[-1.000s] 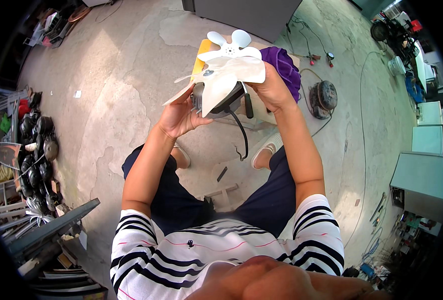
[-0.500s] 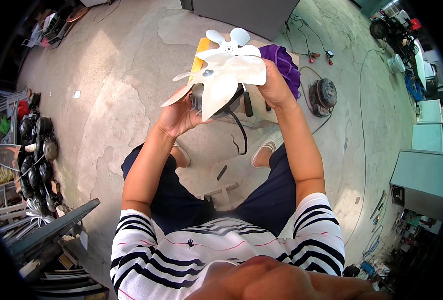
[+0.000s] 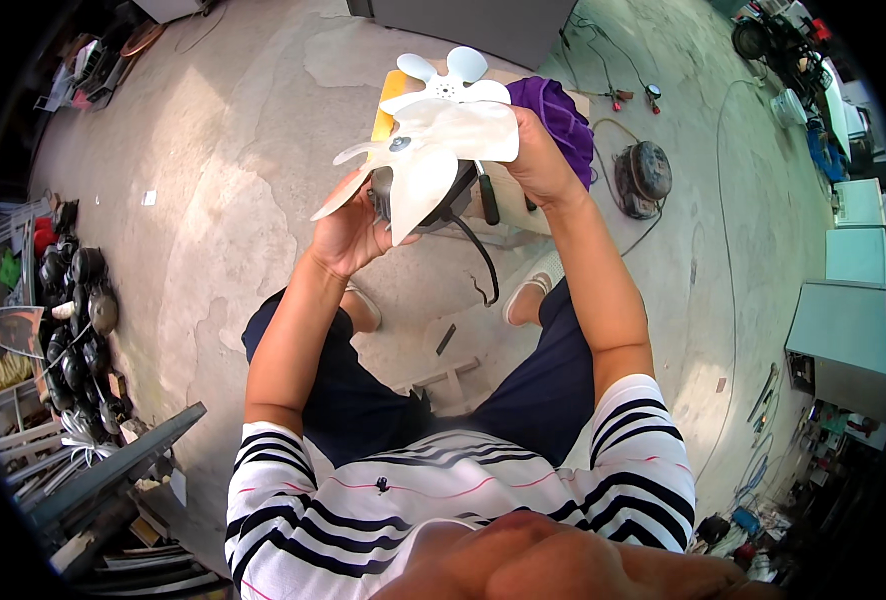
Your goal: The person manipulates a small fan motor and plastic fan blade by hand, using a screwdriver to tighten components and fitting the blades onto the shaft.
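Up in front of me is a cream fan blade (image 3: 425, 172) with several broad petals, fixed on a dark fan motor (image 3: 382, 196). My left hand (image 3: 341, 238) is closed round the motor from below and beside a petal. On the other side, my right hand (image 3: 543, 168) pinches the edge of a right-hand petal, its fingers partly hidden behind it. A black cable (image 3: 485, 255) hangs below the motor. Beyond lies a second, white fan blade (image 3: 465, 66). A black-handled screwdriver (image 3: 489, 203) shows just right of the motor.
A low wooden surface lies under the work, with a yellow object (image 3: 383, 118) at left and purple cloth (image 3: 561, 120) at right. Farther right stand a black compressor (image 3: 645, 172) and gauge hoses (image 3: 653, 92). A grey cabinet (image 3: 473, 28) is ahead; black compressors (image 3: 88, 300) crowd the left.
The fan and both hands sit slightly farther left in view, along with the surroundings. The grip of both hands looks the same.
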The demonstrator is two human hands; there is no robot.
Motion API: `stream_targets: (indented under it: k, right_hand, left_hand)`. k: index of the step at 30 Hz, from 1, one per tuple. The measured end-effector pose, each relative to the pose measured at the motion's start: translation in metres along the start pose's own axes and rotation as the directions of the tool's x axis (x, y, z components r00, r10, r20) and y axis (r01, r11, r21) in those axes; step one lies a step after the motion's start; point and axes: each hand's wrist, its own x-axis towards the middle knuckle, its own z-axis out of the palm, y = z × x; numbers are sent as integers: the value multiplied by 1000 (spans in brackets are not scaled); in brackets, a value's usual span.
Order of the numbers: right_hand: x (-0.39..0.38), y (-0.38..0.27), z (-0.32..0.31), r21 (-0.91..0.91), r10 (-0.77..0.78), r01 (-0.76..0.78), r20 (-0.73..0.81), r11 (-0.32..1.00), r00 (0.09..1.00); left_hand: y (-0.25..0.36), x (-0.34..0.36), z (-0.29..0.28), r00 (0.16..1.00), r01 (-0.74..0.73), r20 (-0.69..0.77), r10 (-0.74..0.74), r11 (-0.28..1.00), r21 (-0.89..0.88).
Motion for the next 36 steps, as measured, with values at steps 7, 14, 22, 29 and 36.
stream_targets:
  k: [7,14,22,29,36]
  right_hand:
    - [1,2,-3,-15,13,-13,-17,1000,1000]
    - [1,-7,15,-106,12,-26,-132,994,991]
    - [7,-6,15,-197,78,-115,-184,974,980]
    - [11,12,23,-63,47,-66,-265,996,963]
    - [5,-2,23,-48,84,-109,-370,993,925]
  left_hand:
    - [-1,-1,5,999,-17,-29,17,1000,-4]
    - [4,1,-5,999,41,-10,-41,999,-26]
    - [1,3,-10,988,153,26,-151,970,-190]
    - [3,9,-15,972,235,83,-220,911,-338]
    - [3,10,1,989,146,36,-142,937,-317]
